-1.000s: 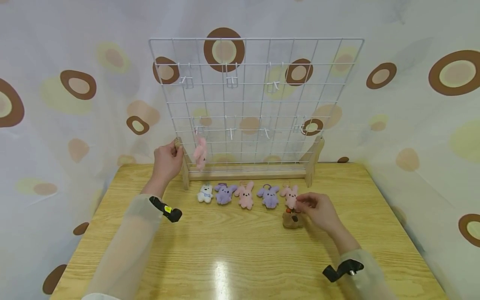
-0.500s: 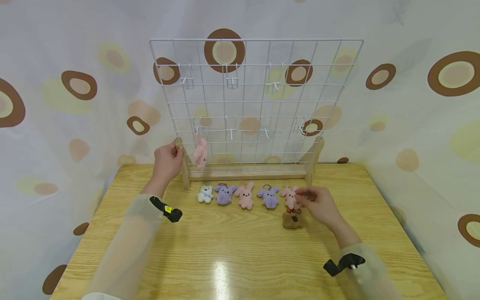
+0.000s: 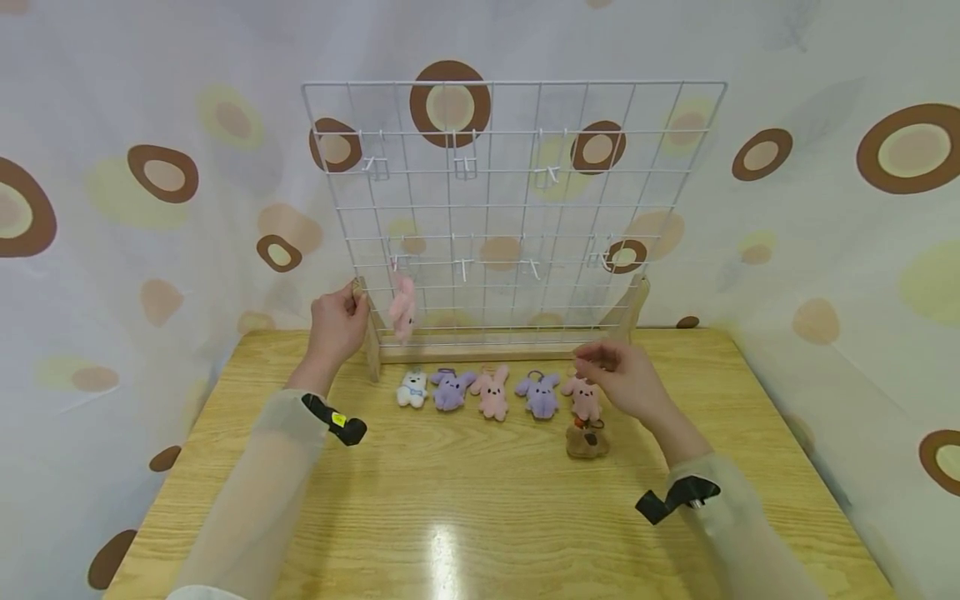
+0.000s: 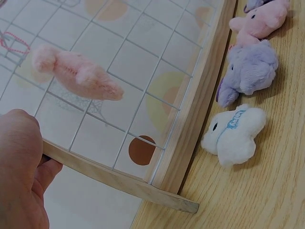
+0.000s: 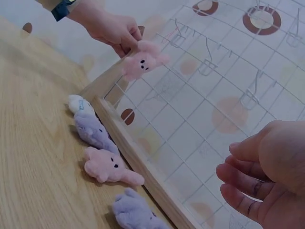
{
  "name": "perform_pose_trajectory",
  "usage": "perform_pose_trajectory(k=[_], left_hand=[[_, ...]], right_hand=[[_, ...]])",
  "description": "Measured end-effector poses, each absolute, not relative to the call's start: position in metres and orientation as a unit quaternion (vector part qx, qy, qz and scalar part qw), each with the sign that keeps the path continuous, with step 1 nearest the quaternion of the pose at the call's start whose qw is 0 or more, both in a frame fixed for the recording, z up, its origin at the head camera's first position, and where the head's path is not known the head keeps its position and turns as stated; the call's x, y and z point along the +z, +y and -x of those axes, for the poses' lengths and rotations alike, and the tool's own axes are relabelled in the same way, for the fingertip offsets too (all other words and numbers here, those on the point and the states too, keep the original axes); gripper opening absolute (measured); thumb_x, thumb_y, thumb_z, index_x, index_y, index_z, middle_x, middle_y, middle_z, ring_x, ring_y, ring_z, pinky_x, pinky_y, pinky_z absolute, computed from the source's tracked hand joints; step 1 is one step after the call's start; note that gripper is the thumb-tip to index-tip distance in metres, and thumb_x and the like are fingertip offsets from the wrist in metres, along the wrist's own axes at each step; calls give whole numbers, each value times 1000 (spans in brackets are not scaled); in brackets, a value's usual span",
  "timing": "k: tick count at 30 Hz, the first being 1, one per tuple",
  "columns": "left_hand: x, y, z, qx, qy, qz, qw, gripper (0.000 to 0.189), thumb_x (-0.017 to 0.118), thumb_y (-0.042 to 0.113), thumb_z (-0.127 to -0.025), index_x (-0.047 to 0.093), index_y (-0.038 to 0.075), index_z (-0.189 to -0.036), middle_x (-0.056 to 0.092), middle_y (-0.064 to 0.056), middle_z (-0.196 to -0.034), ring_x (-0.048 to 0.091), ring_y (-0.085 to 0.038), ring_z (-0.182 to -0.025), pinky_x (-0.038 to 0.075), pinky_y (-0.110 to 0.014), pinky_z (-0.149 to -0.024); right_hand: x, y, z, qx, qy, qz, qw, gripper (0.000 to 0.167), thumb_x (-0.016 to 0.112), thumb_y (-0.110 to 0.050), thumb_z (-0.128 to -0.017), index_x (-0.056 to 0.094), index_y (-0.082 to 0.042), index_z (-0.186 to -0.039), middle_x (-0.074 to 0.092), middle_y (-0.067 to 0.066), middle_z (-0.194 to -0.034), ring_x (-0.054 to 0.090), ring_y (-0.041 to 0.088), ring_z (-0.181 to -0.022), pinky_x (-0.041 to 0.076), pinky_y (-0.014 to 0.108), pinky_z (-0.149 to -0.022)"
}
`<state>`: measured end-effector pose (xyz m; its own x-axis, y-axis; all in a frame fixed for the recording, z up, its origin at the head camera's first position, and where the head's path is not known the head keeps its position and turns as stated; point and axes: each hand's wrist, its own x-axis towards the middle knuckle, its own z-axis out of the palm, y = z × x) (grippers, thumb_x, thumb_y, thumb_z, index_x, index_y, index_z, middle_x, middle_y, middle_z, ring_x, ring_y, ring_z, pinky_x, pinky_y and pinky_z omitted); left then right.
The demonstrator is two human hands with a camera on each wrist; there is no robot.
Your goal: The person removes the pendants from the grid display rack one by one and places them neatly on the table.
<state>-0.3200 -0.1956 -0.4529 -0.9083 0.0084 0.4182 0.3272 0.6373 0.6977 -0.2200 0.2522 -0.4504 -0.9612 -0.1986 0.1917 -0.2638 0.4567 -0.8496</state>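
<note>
My left hand (image 3: 337,323) grips the top of the left wooden post (image 4: 114,176) of a white wire grid rack (image 3: 487,207). Beside it, a pink plush bunny keychain (image 3: 402,310) hangs from a low hook on the grid. My right hand (image 3: 626,379) hovers over the ears of another pink plush bunny (image 3: 585,402), hiding its ring in the head view. In the right wrist view its fingers (image 5: 240,179) are loosely bent, with nothing between them. Just in front of that bunny lies a brown plush keychain (image 3: 587,442) with a dark ring.
Left of that bunny, a purple plush (image 3: 542,397), a pink bunny (image 3: 492,395), another purple plush (image 3: 450,390) and a white plush (image 3: 412,389) lie in a row on the wooden table (image 3: 375,500). Several bare hooks (image 3: 463,268) stick out from the grid in two rows.
My right hand has moved away from me and slightly left, from the pink bunny's side to over its ears. My left hand stays on the post.
</note>
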Motion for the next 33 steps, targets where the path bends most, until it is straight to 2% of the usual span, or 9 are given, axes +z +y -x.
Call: perform_pose_trajectory(k=[3,5,8,14,21,33], left_hand=[[-454,-195,320,-410,-885,96,198,25,56,11,-108,67,0,-89,44,0,-55,39,-16,-46,31,-27,-44],[-453,-195,321,-406,-886,98,202,27,56,12,-109,63,3,-84,38,0,-54,37,-16,-45,29,-28,-44],[-453,-195,321,-411,-883,100,204,27,56,12,-108,62,5,-83,38,1,-53,38,-17,-45,29,-28,-44],[-453,-195,321,-418,-882,95,196,25,57,12,-108,65,4,-86,40,0,-54,39,-17,-46,30,-28,-43],[-455,-196,322,-425,-880,92,189,23,56,12,-108,69,-1,-94,42,0,-55,41,-17,-47,31,-27,-43],[-454,-196,322,-424,-876,102,205,22,58,9,-107,72,-6,-99,45,0,-54,41,-15,-46,32,-27,-44]], right_hand=[[-442,244,225,499,-855,-138,26,19,70,-11,-104,73,3,-117,75,16,-103,72,18,-85,58,28,-74],[-436,239,229,498,-854,-147,23,21,69,-12,-104,72,3,-119,74,17,-104,72,19,-88,59,29,-75],[-427,230,235,497,-853,-158,25,22,70,-13,-104,73,3,-119,74,20,-107,73,24,-90,59,31,-76],[-410,209,246,504,-847,-169,16,20,71,-13,-104,73,1,-118,75,16,-103,73,29,-91,61,34,-77],[-395,181,257,513,-836,-193,12,19,70,-14,-104,74,-1,-118,75,14,-102,72,22,-87,58,31,-75],[-393,140,270,536,-817,-212,-1,19,70,-9,-103,73,3,-118,74,17,-102,71,24,-87,58,35,-76]])
